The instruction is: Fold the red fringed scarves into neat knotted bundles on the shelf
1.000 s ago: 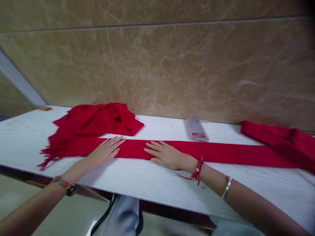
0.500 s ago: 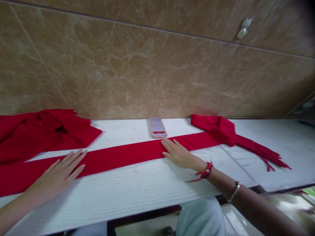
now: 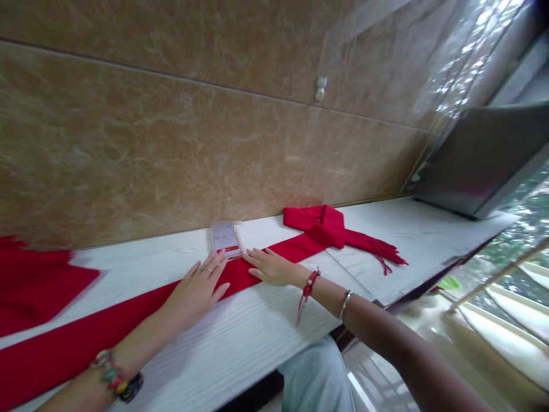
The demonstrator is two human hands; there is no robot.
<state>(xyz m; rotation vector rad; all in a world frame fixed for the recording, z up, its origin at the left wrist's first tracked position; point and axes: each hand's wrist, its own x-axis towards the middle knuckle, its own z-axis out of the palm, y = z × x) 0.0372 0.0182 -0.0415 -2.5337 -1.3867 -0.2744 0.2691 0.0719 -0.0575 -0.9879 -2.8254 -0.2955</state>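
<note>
A long red scarf [image 3: 86, 335] lies folded into a narrow strip along the white table [image 3: 240, 343]. My left hand [image 3: 195, 292] rests flat on the strip, fingers spread, a ring on one finger. Just to its right my right hand [image 3: 272, 267] also lies flat and open on the strip, a red string bracelet and a silver bangle on that wrist. The scarf's far end [image 3: 330, 229] is bunched, with a fringe trailing to the right. A phone [image 3: 225, 239] lies on the table just behind both hands.
A brown marble wall [image 3: 171, 143] runs behind the table. More red cloth [image 3: 34, 283] lies at the left edge. A dark grey box [image 3: 476, 160] stands at the table's far right end. My grey-trousered knee [image 3: 317, 377] is below the table edge.
The view has swung to the right along the table. My left hand has slid right along the scarf and now lies close to my right hand, near the phone.
</note>
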